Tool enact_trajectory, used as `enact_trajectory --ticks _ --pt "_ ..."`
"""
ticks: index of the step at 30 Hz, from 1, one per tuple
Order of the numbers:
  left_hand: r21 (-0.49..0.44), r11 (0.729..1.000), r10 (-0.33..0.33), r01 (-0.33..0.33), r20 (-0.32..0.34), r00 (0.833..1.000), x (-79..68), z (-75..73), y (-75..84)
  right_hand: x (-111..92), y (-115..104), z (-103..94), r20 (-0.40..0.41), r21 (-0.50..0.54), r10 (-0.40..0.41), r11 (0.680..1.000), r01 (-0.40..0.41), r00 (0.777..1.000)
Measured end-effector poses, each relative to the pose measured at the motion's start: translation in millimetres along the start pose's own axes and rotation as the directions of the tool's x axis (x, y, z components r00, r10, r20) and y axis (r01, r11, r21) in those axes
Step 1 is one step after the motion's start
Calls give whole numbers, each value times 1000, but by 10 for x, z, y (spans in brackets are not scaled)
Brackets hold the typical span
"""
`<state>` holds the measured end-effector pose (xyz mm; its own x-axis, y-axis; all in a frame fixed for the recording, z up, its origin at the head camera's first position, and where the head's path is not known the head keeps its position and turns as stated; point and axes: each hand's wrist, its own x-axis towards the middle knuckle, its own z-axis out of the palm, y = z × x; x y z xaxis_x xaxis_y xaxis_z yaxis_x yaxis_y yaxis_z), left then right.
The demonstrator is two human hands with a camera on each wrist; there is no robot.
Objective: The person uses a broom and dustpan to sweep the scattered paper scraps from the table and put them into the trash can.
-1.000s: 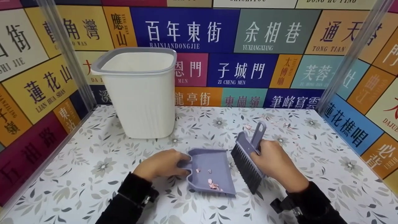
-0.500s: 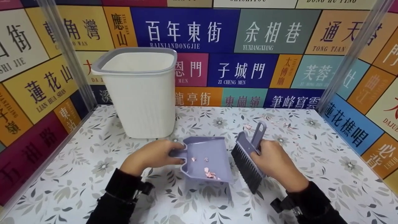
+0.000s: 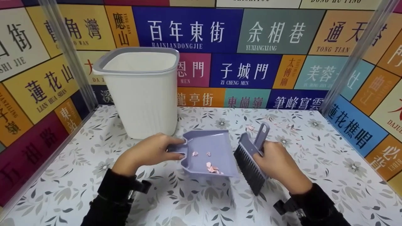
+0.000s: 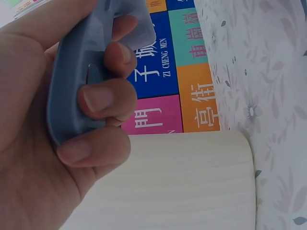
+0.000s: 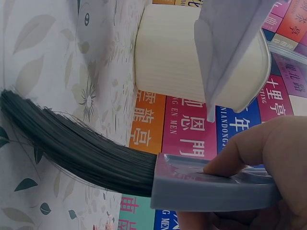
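My left hand (image 3: 147,152) grips the handle of a purple-grey dustpan (image 3: 201,144), its fingers curled round it in the left wrist view. The dustpan is raised above the table, and several pink scraps (image 3: 212,168) lie in it. With my right hand (image 3: 279,161) I hold a matching hand brush (image 3: 251,147) by its handle. Its dark bristles (image 5: 81,148) point down to the table, and in the right wrist view they bend at the tips. The brush stands just right of the dustpan's open edge.
A white waste bin (image 3: 144,103) with a grey rim stands at the back left, behind my left hand. More pink scraps (image 3: 290,127) are scattered on the flower-patterned table (image 3: 329,150) beyond the brush. Walls covered in colourful sign panels (image 3: 188,29) enclose the back and sides.
My left hand has lifted the dustpan off the table and moved it away from me and slightly left, scraps still in it. My right hand and the brush have stayed put.
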<state>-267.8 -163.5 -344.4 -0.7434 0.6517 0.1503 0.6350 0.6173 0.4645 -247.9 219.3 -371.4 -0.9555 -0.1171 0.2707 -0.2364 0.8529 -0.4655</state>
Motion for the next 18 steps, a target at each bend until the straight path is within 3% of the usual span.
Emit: enact_trajectory --ticks 10,18 --pt "0 998 -58 58 -46 997 -69 -185 116 6 -16 1 3 -6 -7 1000 7 1000" --pt "26 999 -43 47 -149 988 -202 -346 116 -7 -16 18 2 1 -9 1000 9 1000"
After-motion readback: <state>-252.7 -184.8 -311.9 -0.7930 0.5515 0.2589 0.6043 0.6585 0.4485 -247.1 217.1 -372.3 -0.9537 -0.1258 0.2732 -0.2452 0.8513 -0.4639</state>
